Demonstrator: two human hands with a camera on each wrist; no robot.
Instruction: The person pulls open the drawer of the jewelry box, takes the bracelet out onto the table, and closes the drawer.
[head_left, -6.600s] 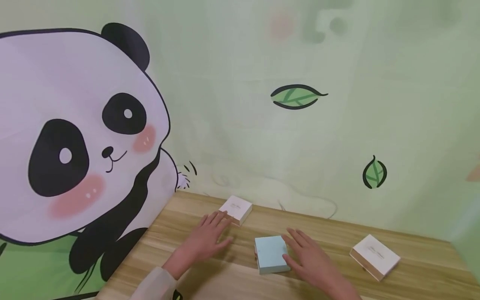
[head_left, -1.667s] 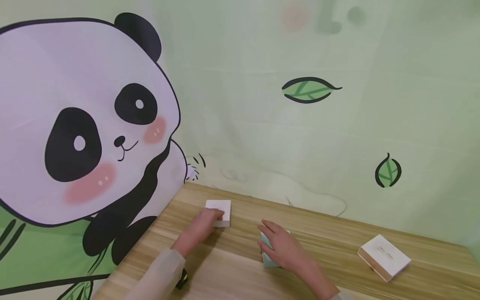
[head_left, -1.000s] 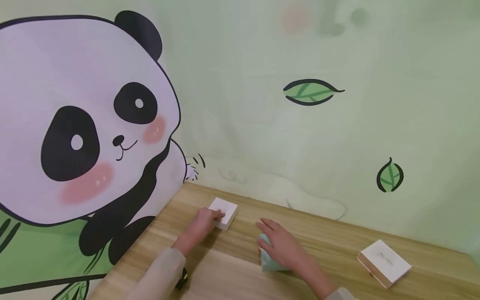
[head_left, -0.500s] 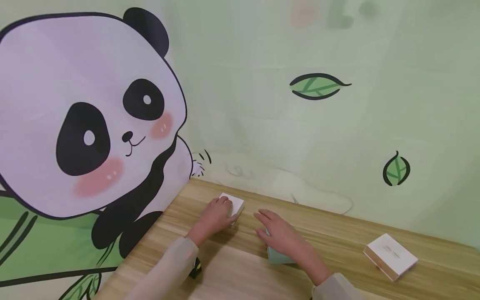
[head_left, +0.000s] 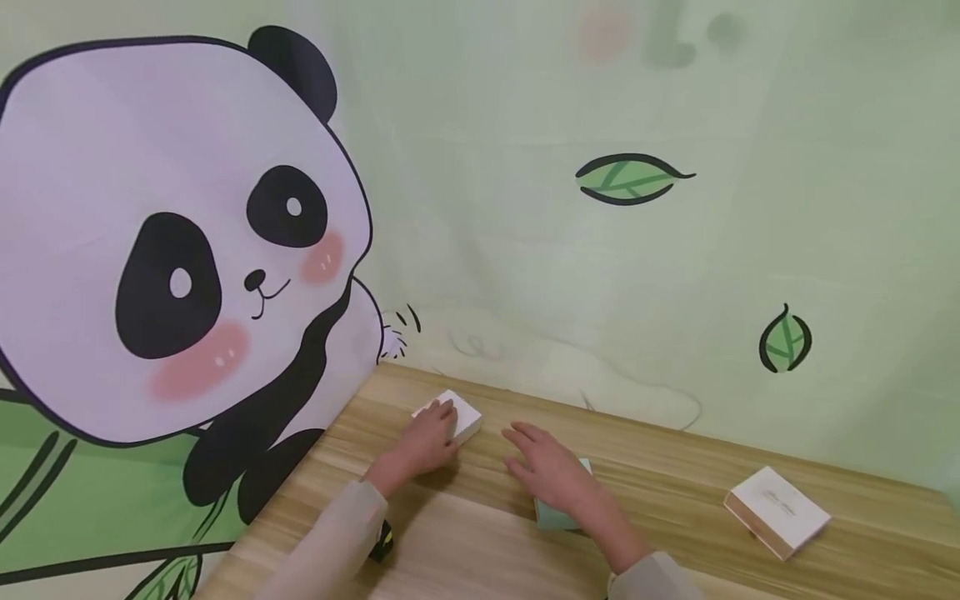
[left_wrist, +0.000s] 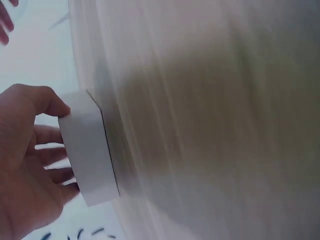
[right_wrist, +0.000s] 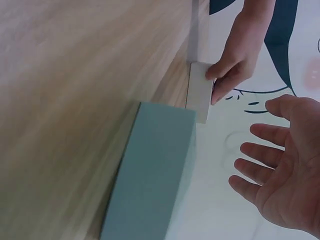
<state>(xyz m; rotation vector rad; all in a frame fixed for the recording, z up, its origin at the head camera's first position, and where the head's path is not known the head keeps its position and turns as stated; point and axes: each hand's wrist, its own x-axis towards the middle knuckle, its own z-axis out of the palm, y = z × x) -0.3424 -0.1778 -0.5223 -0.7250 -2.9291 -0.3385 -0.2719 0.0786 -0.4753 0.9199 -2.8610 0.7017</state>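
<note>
My left hand [head_left: 426, 440] is on a small white box [head_left: 467, 421] near the table's back left edge. In the left wrist view the bent thumb touches one upper edge of this box [left_wrist: 90, 155], and the fingers lie over its top toward the far corner. A pale blue box [head_left: 558, 518] sits in the middle, partly hidden under my right hand [head_left: 553, 473]. The right wrist view shows that hand's fingers [right_wrist: 262, 152] spread and relaxed, apart from the blue box [right_wrist: 152, 170]. It holds nothing.
Another white box [head_left: 777, 511] with faint lettering lies at an angle on the wooden table [head_left: 660, 533], to the right. Behind the table hangs a green backdrop [head_left: 480, 208] printed with a panda and leaves. A small black and yellow item [head_left: 382, 542] shows by the left sleeve.
Over these seconds the left hand has come onto the left white box, which has turned several times and lately shifted slightly left. The right hand has moved from beside the blue box to over it.
</note>
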